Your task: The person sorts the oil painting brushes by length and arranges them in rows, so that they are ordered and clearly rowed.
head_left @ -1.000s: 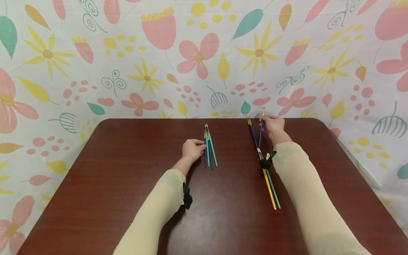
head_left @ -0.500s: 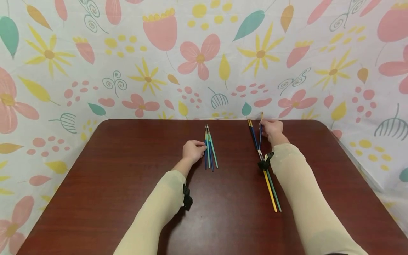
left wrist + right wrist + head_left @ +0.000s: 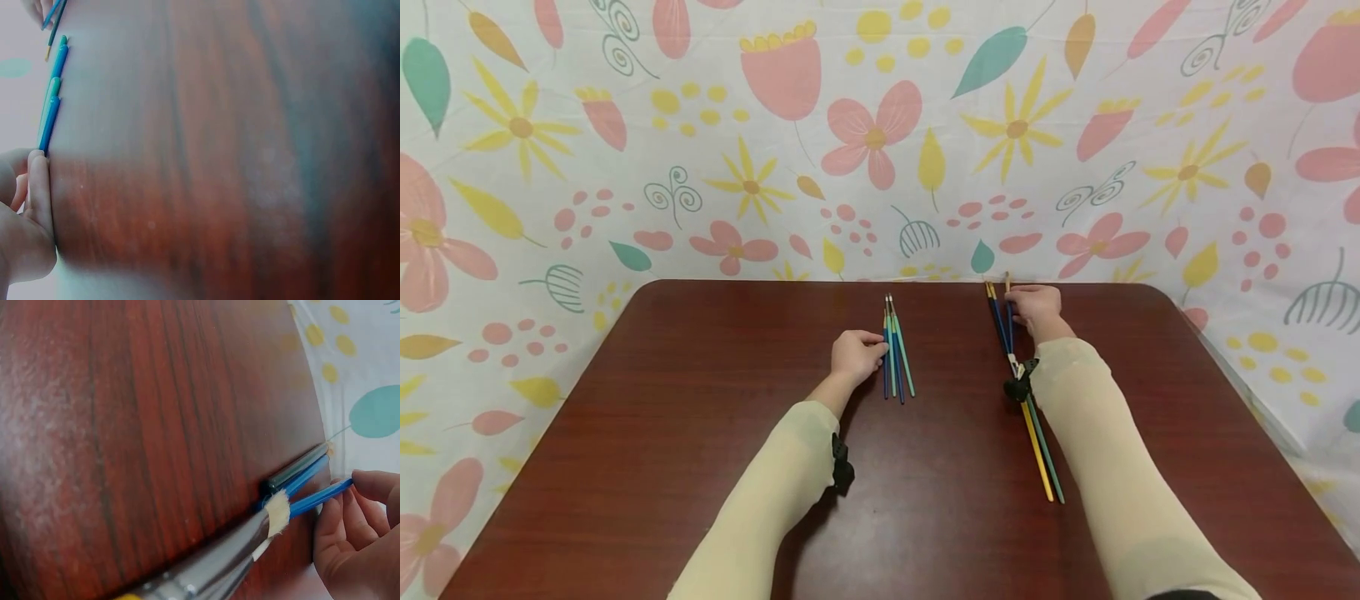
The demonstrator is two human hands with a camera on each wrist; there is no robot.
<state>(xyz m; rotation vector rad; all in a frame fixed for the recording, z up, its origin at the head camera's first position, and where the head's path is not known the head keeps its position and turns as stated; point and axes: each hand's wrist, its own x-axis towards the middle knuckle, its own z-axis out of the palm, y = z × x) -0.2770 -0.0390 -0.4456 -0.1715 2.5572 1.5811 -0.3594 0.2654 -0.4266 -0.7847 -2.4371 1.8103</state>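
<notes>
Nine brushes show above the table (image 3: pixel 737 375). From its middle, four slim brushes (image 3: pixel 892 358), two blue and two pale green, lie at 12 o'clock. Five more run between 1 and 3 o'clock: a dark brush (image 3: pixel 299 467), two blue ones, a yellow-handled brush (image 3: pixel 1037 454) and a green-handled brush (image 3: pixel 1047 447). Since half a second ago, the held blue brush (image 3: pixel 322 497) has swung toward 9 o'clock, nearer the dark one. The right hand (image 3: pixel 1036 307), its arm reaching in from 4 o'clock, pinches that brush; the left hand (image 3: pixel 855 354), arm from 8 o'clock, pinches the leftmost slim brush (image 3: pixel 886 379).
</notes>
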